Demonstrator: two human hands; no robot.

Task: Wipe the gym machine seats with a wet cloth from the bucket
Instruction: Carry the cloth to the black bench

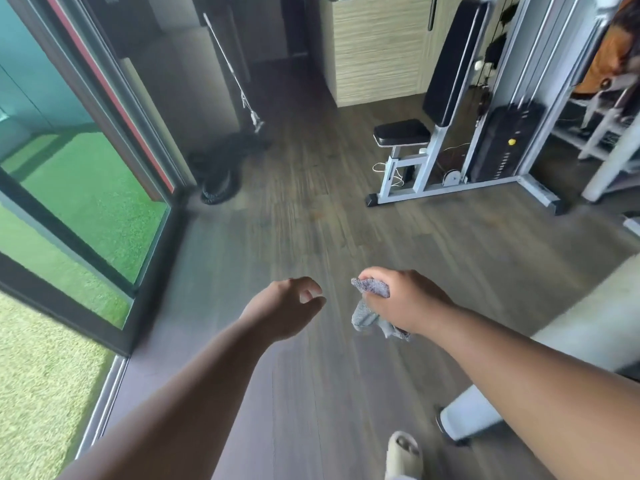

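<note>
Grey cloth (370, 306) bunched inside right hand's (405, 299) curled fingers (372, 273).

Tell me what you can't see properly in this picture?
- Bucket: nowhere in the head view, so where it stands is unknown.
- Cloth: bunched in the right hand; wetness can't be judged.
- Floor: smeared by motion blur.
- Machine on the right: its top is cut off by the picture's upper edge.
- Shoe: cut off at the bottom edge.

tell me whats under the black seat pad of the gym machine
Under the seat pad a pale metal post and frame run down to the wood floor, with a white cord looped beside them. The pad's underside is hidden.
</note>
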